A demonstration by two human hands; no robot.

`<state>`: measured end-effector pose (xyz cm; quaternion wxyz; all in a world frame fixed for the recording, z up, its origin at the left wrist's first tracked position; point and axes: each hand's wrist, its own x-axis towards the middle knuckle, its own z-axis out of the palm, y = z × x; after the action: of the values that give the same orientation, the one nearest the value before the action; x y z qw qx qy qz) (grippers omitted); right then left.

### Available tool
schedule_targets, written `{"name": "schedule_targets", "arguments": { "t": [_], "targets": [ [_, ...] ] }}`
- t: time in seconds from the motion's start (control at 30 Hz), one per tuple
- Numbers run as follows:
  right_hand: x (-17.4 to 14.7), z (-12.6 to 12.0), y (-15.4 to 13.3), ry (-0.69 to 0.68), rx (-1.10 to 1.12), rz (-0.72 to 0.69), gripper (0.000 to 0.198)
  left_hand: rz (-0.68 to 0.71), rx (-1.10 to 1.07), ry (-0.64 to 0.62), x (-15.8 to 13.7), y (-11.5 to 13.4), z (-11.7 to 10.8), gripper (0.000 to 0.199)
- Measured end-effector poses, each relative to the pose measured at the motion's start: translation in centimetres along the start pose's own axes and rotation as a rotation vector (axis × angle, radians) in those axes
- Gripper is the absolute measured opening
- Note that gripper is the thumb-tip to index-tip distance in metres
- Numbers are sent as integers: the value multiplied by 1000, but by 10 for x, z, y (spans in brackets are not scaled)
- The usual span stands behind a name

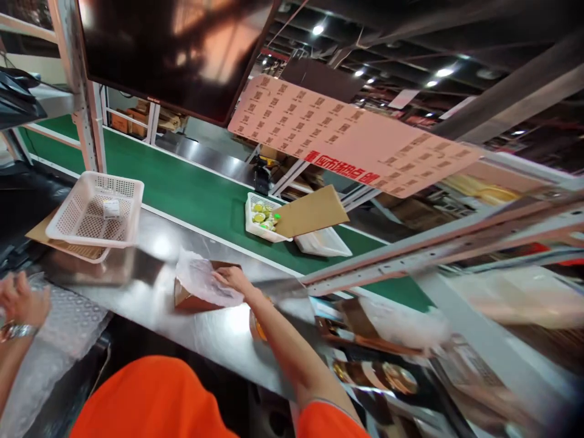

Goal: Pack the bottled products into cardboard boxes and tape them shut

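Note:
A small open cardboard box stands on the metal table, with a piece of bubble wrap bulging over its top. My right hand reaches in from the right, its fingers closed on that wrap at the box's far right side. Whatever lies under the wrap is hidden. At the far left, my left hand, with a watch at the wrist, is bent round the upper part of a long bubble wrap sheet. Some of its fingers are blurred.
A white basket holding a labelled packet sits at the table's left. Behind the metal table runs a green conveyor carrying a white basket of green-capped items. A roll of tape lies under my right forearm.

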<state>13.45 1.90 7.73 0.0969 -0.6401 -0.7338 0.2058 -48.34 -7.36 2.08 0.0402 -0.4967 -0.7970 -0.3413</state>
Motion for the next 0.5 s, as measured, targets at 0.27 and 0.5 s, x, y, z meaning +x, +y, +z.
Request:
{"name": "schedule_targets", "arguments": {
  "t": [0.27,0.5],
  "targets": [
    [26,17,14,105,-149,43,37,994,-461,-554,-139,262,38,92],
    [-20,-3,68,226,180,-247,50,576,-83,-874,-146,370,106,36]
  ]
}}
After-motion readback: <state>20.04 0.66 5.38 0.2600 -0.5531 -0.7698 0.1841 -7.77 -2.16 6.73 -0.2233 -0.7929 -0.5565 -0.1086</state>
